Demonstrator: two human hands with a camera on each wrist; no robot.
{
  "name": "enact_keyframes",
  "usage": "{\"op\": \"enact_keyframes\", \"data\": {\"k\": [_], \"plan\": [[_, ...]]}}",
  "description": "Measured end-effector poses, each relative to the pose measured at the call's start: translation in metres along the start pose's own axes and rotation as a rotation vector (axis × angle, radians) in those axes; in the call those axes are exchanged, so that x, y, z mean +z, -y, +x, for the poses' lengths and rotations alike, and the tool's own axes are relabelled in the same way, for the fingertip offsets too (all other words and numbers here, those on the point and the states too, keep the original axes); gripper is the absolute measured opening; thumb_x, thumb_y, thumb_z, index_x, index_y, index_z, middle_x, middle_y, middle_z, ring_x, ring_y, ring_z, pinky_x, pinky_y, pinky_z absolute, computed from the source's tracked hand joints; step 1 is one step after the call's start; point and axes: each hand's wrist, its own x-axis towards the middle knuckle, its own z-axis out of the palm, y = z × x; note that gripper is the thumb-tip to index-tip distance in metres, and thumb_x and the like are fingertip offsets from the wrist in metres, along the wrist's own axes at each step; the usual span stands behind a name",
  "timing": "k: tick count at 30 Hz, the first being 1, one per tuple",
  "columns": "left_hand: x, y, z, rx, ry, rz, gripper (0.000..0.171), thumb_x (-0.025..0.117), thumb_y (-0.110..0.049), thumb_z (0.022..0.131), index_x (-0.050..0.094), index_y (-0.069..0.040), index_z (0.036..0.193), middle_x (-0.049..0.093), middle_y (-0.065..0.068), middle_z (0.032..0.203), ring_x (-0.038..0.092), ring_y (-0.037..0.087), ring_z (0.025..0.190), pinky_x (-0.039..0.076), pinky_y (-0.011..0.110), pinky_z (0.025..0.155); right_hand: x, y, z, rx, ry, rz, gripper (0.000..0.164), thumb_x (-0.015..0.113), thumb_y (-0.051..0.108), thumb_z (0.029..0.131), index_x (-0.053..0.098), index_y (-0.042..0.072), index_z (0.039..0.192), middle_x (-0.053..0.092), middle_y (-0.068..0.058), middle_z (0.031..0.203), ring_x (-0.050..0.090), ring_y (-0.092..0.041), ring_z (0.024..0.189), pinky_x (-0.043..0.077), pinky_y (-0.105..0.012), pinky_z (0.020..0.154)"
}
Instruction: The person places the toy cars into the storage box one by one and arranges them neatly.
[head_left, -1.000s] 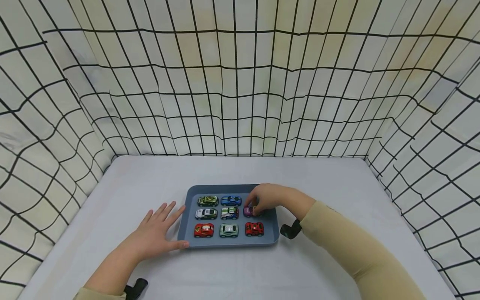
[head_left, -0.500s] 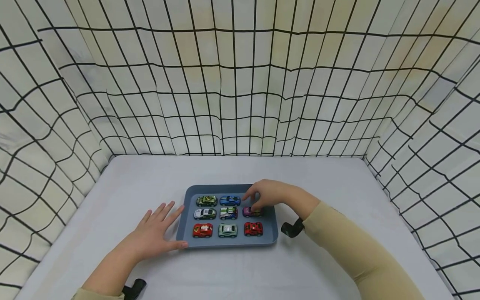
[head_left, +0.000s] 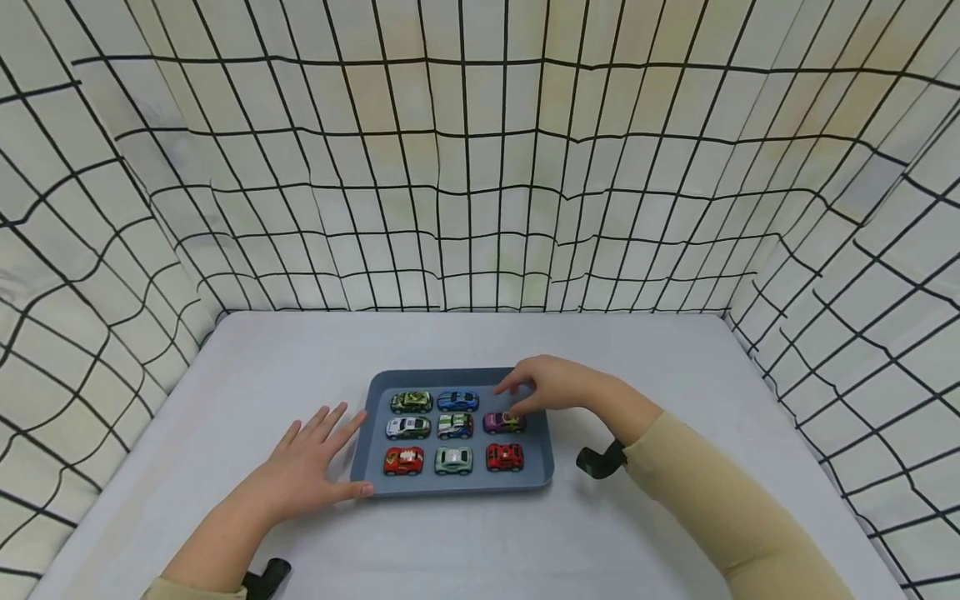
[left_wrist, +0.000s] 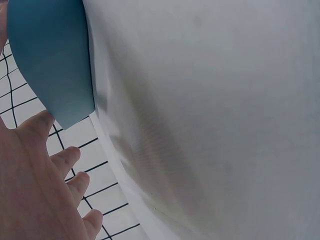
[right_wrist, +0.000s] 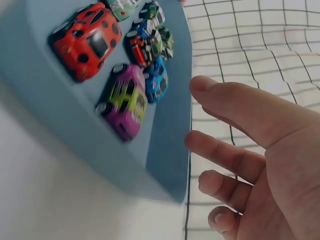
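A blue-grey tray (head_left: 542,471) on the table holds several toy cars in rows. My left hand (head_left: 296,471) has its fingers spread, touching the tray's left rim with fingertips and thumb. Over the tray's right side hovers my right hand (head_left: 562,387), fingers loosely bent and holding nothing. Closest to it is a purple toy car (right_wrist: 126,102) with yellow-green markings, resting on the tray floor apart from the fingers in the right wrist view. A red spotted car (head_left: 505,457) sits in front of it, and a blue car (head_left: 457,402) stands in the back row.
White cloth covers the table (head_left: 465,550). Black-gridded white fabric walls (head_left: 491,167) rise behind it and on both sides. Other toy cars in the tray include a camouflage-green one (head_left: 411,402), a mint one (head_left: 453,461) and a red one (head_left: 403,461).
My right hand has let go of the purple car and lifted away to the right and back, its fingers spreading apart. My left hand has stayed at the tray's left side.
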Motion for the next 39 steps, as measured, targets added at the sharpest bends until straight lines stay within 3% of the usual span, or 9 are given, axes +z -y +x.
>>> {"op": "enact_keyframes", "data": {"k": [10,23,31,39], "plan": [[-0.001,0.001,0.0,0.006,0.012,0.008,0.113,0.066,-0.081,0.069,0.035,-0.014,0.155,0.028,0.025,0.158,0.02,0.05,0.144,0.013,0.072,0.112,-0.006,-0.031,-0.05,0.066,-0.076,0.057,0.037,0.077,0.027,0.088,0.072,0.02,0.123,0.066,-0.001,0.109,0.054,-0.016,0.08,0.051,-0.032,0.066],[0.001,0.002,0.002,0.018,-0.016,0.009,0.111,0.07,-0.077,0.068,0.038,-0.013,0.153,0.029,0.025,0.157,0.021,0.051,0.143,0.014,0.072,0.112,-0.008,-0.087,-0.149,0.228,-0.148,0.059,0.037,0.077,0.029,0.088,0.071,0.02,0.123,0.065,-0.002,0.109,0.051,-0.017,0.083,0.047,-0.031,0.065],[0.002,0.004,0.001,0.009,0.005,0.017,0.114,0.063,-0.083,0.069,0.034,-0.015,0.155,0.026,0.023,0.159,0.019,0.049,0.144,0.013,0.071,0.112,-0.006,-0.096,-0.171,0.285,-0.158,0.092,0.037,0.077,0.032,0.087,0.071,0.021,0.122,0.066,0.001,0.112,0.052,-0.017,0.083,0.048,-0.03,0.061],[0.002,0.002,0.001,0.02,-0.004,0.011,0.112,0.064,-0.081,0.071,0.034,-0.016,0.156,0.027,0.023,0.159,0.02,0.049,0.145,0.013,0.07,0.113,0.001,-0.101,-0.185,0.392,-0.063,0.144,0.037,0.081,0.029,0.082,0.073,0.025,0.118,0.062,0.0,0.11,0.052,-0.02,0.085,0.047,-0.034,0.062]]}}
